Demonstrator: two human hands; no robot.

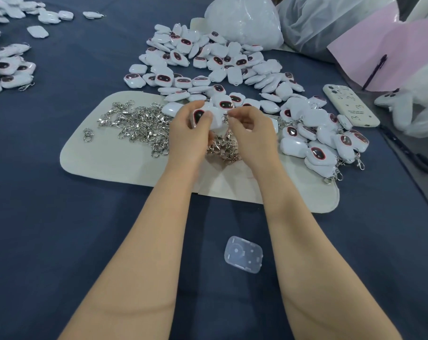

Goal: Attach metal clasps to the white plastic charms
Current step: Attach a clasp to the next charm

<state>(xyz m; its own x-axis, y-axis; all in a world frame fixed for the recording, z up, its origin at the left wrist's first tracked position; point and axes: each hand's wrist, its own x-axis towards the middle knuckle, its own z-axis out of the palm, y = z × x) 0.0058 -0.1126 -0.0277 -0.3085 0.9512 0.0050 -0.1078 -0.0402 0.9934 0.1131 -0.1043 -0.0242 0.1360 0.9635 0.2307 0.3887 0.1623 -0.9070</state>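
A dark blue cloth covers the worktop (60,217), with a cream rounded mat (105,158) on it. On the mat lies a tangled heap of shiny metal clasps (139,123). Glossy white plastic charms (208,62), rounded with dark red-rimmed oval faces, lie heaped beyond it. The left hand (190,133) holds 1 charm (205,117) above the mat, fingers curled round it. The right hand (252,133) has fingertips pressed together at the charm's edge; what they pinch is too small to tell.

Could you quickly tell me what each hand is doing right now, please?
Left hand: closed on a charm.
Right hand: fingers pinched at the charm's edge; contents can't be told.
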